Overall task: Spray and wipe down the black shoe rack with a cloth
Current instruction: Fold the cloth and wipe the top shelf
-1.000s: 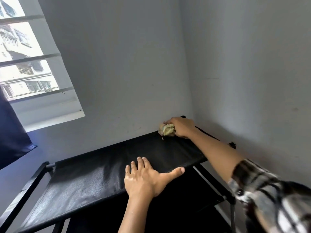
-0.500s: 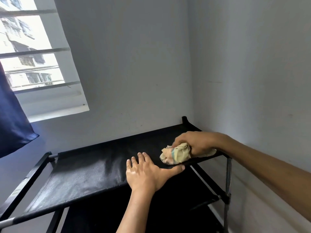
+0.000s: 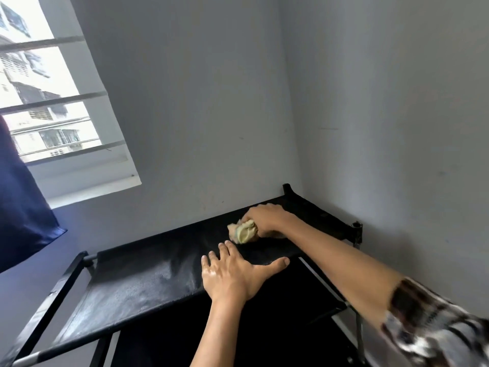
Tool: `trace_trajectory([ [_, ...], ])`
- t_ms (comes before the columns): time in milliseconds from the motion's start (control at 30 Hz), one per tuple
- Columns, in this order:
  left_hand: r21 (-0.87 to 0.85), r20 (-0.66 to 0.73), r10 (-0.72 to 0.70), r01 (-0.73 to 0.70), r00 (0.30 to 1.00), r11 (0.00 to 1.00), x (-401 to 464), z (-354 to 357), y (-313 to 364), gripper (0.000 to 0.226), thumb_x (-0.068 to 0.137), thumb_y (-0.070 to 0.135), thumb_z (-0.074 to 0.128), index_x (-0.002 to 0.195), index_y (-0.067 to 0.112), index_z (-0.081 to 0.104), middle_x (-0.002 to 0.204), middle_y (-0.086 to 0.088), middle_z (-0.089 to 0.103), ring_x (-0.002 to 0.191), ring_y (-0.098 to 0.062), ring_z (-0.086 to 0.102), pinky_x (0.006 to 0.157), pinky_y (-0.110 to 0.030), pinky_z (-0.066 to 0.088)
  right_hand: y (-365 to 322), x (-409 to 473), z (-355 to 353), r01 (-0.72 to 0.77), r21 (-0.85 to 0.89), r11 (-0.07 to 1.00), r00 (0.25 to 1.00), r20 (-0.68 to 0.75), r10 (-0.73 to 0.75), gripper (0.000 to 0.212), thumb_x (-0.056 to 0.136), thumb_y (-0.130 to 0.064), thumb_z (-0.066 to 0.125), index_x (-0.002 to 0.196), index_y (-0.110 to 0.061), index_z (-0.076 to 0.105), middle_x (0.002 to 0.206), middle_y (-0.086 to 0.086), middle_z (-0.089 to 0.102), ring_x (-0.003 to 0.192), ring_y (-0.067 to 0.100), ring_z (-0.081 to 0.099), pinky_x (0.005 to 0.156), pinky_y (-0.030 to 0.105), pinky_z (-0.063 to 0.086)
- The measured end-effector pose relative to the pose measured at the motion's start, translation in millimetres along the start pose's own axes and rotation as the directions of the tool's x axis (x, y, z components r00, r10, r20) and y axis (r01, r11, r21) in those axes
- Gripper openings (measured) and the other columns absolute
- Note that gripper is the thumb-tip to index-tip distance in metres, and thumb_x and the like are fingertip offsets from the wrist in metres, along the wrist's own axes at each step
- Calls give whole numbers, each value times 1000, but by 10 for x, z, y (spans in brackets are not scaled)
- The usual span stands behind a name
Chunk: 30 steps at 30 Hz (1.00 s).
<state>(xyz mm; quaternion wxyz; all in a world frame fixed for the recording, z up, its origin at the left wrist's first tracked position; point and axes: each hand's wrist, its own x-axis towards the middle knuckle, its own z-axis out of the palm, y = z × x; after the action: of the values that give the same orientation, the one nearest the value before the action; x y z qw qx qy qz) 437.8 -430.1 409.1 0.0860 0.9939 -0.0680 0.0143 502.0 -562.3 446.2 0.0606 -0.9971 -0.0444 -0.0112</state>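
Right hand (image 3: 267,217) is clenched around the bunched yellow cloth (image 3: 243,231), pressing it onto the top shelf (image 3: 148,282) of the black shoe rack (image 3: 79,263), right-of-centre, nearer the corner of the walls. Left hand (image 3: 232,276) lies flat, fingers spread, grasping nothing, bracing the shelf's front edge just in front of the cloth. Shelf's long axis runs left-right; the speckled stretch, probably unwiped, lies left of the cloth. Judgement: next strokes go leftward along that axis, right hand does them, left hand only braces. No spray bottle in view.

Black fabric-topped shoe rack (image 3: 148,284) in the wall corner, pale yellow cloth (image 3: 243,231) bunched on top
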Motion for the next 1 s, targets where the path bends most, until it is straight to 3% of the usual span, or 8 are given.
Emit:
trace_trajectory([
  [133, -23, -3, -3, 3, 1000, 1000, 1, 1, -5, 149, 36, 103, 26, 150, 8, 11, 156, -6, 20, 144, -28, 16, 118, -43, 9, -6, -460, -211, 106, -17, 994, 966, 239, -99, 56, 84, -9, 60, 131, -38, 53, 122, 1, 62, 107, 22, 58, 78, 30, 45],
  [233, -19, -14, 1, -1, 1000, 1000, -2, 1, -7, 149, 34, 104, 25, 149, 8, 16, 154, -6, 26, 142, -27, 21, 117, -43, 12, 11, -523, -261, 112, 32, 993, 957, 264, -117, 53, 83, -5, 58, 129, -32, 55, 121, 2, 63, 105, 21, 58, 83, 33, 49],
  [333, -15, -1, -6, 6, 1000, 1000, -3, 6, -24, 150, 33, 104, 21, 149, 9, 16, 155, -6, 25, 143, -27, 19, 117, -44, 12, 9, -432, -162, 63, 21, 998, 985, 157, -66, 53, 84, -15, 63, 130, -37, 53, 125, -2, 59, 110, 20, 57, 78, 30, 43],
  [433, -16, 10, -13, 13, 1000, 1000, 3, 0, -26, 150, 34, 104, 19, 150, 10, 15, 156, -5, 22, 144, -27, 16, 118, -45, 10, 125, -182, -9, -8, 14, 1000, 999, -49, 9, 49, 87, -27, 63, 132, -41, 49, 131, -2, 55, 119, 24, 53, 88, 36, 40],
  [500, -8, 14, -17, 17, 1000, 1000, 0, 7, -23, 149, 35, 104, 19, 150, 10, 13, 157, -4, 19, 145, -26, 13, 118, -46, 8, 276, 6, 33, -43, 2, 999, 985, -165, 42, 45, 90, -30, 59, 132, -42, 48, 131, -3, 55, 119, 25, 53, 86, 36, 40],
  [667, 8, 12, -16, 16, 1000, 1000, 18, 27, -15, 146, 38, 103, 20, 151, 11, 10, 158, -3, 13, 146, -25, 9, 118, -45, 5, 553, 282, 45, -120, 39, 992, 963, -240, 126, 48, 92, -21, 55, 135, -42, 46, 133, -4, 52, 118, 25, 52, 85, 37, 43],
  [900, -34, -30, -21, 20, 999, 999, 18, 39, -8, 147, 37, 103, 24, 150, 10, 11, 156, -3, 21, 144, -26, 17, 118, -46, 7, 516, -318, -44, -56, 4, 998, 997, 43, 56, 52, 85, -18, 60, 127, -47, 52, 129, -3, 57, 119, 24, 53, 95, 32, 43],
  [1000, -58, -46, -24, 21, 999, 998, 12, 36, 1, 148, 36, 103, 26, 150, 10, 13, 155, -3, 24, 143, -27, 19, 117, -48, 8, 523, -589, -186, 31, 19, 999, 982, 185, -34, 51, 83, -8, 58, 124, -37, 58, 121, -3, 63, 111, 21, 58, 93, 33, 47],
])
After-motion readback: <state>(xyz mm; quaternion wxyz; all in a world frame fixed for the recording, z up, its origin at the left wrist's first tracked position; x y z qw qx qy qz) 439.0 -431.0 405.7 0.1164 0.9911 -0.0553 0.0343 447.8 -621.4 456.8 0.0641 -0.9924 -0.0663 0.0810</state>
